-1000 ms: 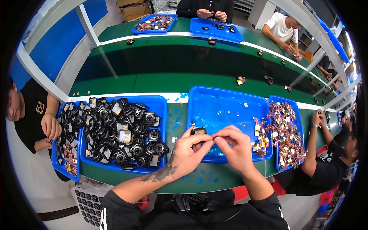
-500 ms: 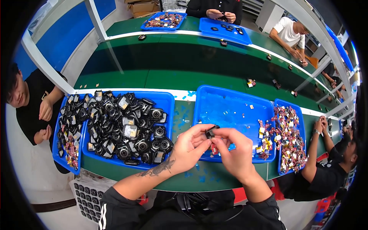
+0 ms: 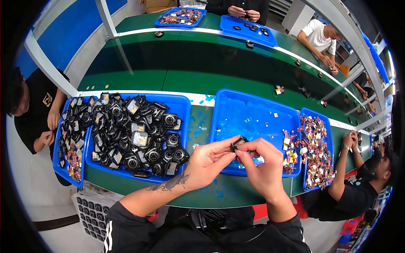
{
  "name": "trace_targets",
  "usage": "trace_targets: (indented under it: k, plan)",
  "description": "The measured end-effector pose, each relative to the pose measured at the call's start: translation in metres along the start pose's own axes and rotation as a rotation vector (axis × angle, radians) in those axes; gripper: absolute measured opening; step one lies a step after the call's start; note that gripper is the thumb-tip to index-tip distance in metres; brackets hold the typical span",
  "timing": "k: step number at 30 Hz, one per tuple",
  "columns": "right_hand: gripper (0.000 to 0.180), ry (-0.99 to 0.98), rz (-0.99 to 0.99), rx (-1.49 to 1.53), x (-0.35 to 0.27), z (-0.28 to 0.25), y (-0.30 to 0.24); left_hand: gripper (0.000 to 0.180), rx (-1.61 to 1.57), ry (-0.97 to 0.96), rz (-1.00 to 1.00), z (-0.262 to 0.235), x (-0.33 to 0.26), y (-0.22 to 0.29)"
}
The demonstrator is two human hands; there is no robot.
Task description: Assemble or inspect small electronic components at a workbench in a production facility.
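Note:
Over the near edge of a blue tray (image 3: 253,100), a small black smartwatch case (image 3: 239,143) is pinched between my two hands. My left hand (image 3: 207,163) grips its left side with thumb and fingers. My right hand (image 3: 265,166) closes on its right side, thumb and forefinger pressed together at the lower part. What lies under those fingertips is partly hidden. To the left, another blue tray (image 3: 189,103) is heaped with black watch cases (image 3: 137,137). Small red, yellow and white parts (image 3: 290,154) lie at the right end of the tray below my hands.
A narrow blue tray of small colourful parts (image 3: 317,154) stands at the right, and a mixed tray (image 3: 72,162) at the far left. Beyond runs a green conveyor (image 3: 190,80) carrying scattered pieces. Co-workers sit left, right and across. A grey metal frame post (image 3: 50,63) rises at left.
The watch case has tilted between my fingers, and my right hand has shifted slightly right. The view has moved a little. The co-worker at the left has brought their hands closer together.

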State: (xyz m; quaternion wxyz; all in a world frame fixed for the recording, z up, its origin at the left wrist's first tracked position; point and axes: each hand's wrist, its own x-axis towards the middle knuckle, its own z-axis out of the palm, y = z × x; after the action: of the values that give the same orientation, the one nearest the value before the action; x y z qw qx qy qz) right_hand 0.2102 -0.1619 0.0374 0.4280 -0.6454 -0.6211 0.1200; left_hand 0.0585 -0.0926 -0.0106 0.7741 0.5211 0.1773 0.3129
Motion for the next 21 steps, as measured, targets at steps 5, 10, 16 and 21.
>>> trace_targets:
  k: [5, 10, 16, 21]
  plan:
    - [0.013, 0.014, -0.015, 0.017, 0.0004, 0.0021, 0.0016, 0.044, 0.003, -0.023, 0.037, -0.0019, -0.0008, -0.0028]
    - [0.012, -0.025, -0.020, -0.026, 0.0021, -0.0004, 0.0023, 0.044, 0.030, -0.029, 0.019, -0.0013, -0.0029, -0.0018]
    - [0.011, -0.006, -0.082, -0.072, 0.0028, -0.0013, 0.0018, 0.042, 0.154, -0.033, 0.020, -0.0008, -0.0043, 0.0046]
    - [0.016, 0.039, -0.142, -0.166, 0.0023, -0.0013, 0.0008, 0.040, 0.310, 0.002, 0.053, -0.0042, -0.0045, 0.0014]
